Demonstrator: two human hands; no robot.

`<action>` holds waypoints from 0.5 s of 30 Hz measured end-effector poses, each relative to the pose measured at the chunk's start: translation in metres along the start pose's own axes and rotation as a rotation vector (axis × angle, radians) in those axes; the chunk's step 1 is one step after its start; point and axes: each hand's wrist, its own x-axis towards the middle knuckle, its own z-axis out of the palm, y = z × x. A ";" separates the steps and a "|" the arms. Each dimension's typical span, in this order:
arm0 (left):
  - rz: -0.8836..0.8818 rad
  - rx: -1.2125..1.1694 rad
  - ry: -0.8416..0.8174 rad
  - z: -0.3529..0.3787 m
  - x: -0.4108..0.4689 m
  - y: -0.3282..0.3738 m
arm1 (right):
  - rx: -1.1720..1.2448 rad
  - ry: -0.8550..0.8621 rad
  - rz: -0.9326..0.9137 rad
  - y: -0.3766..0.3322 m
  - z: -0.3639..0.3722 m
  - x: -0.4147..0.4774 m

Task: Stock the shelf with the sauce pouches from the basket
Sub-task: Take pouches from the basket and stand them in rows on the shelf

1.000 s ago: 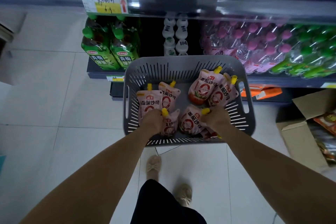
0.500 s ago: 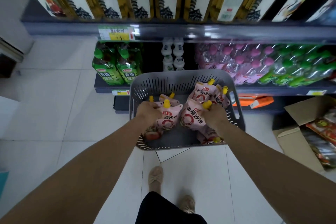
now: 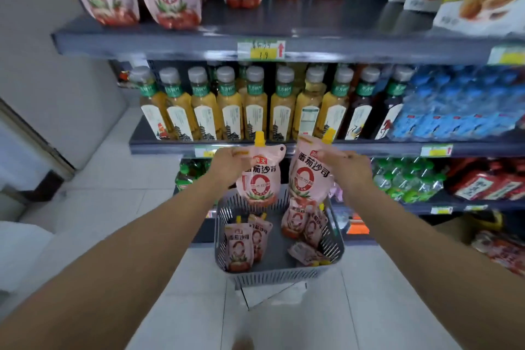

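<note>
Pouches [image 3: 238, 247], head view: several in the basket [image 3: 277, 274]; above it, left pouch [image 3: 260, 179] pinched near its spout by the left hand [image 3: 228, 164], right pouch [image 3: 309, 176] gripped likewise by the right hand [image 3: 349, 170]. Likely soft, light, slick; hold by the stiff top seam. Destination: top shelf [image 3: 170, 42].

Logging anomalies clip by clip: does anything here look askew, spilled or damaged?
Nothing spilled or damaged. One pink spouted sauce pouch lies flat at the right of the grey slatted plastic basket, while the others lean upright.
</note>
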 end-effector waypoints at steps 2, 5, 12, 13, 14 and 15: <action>0.058 -0.048 0.009 -0.006 -0.018 0.030 | 0.051 -0.008 -0.037 -0.025 -0.007 -0.012; 0.166 -0.107 0.016 -0.014 -0.044 0.068 | 0.126 0.010 -0.099 -0.063 -0.017 -0.028; 0.340 -0.228 0.050 -0.030 -0.084 0.141 | 0.298 -0.058 -0.298 -0.143 -0.021 -0.051; 0.363 -0.250 0.043 -0.034 -0.089 0.151 | 0.317 -0.083 -0.322 -0.154 -0.019 -0.054; 0.380 -0.262 0.035 -0.037 -0.091 0.159 | 0.332 -0.101 -0.340 -0.162 -0.017 -0.054; 0.394 -0.265 0.034 -0.040 -0.092 0.166 | 0.340 -0.107 -0.357 -0.170 -0.016 -0.054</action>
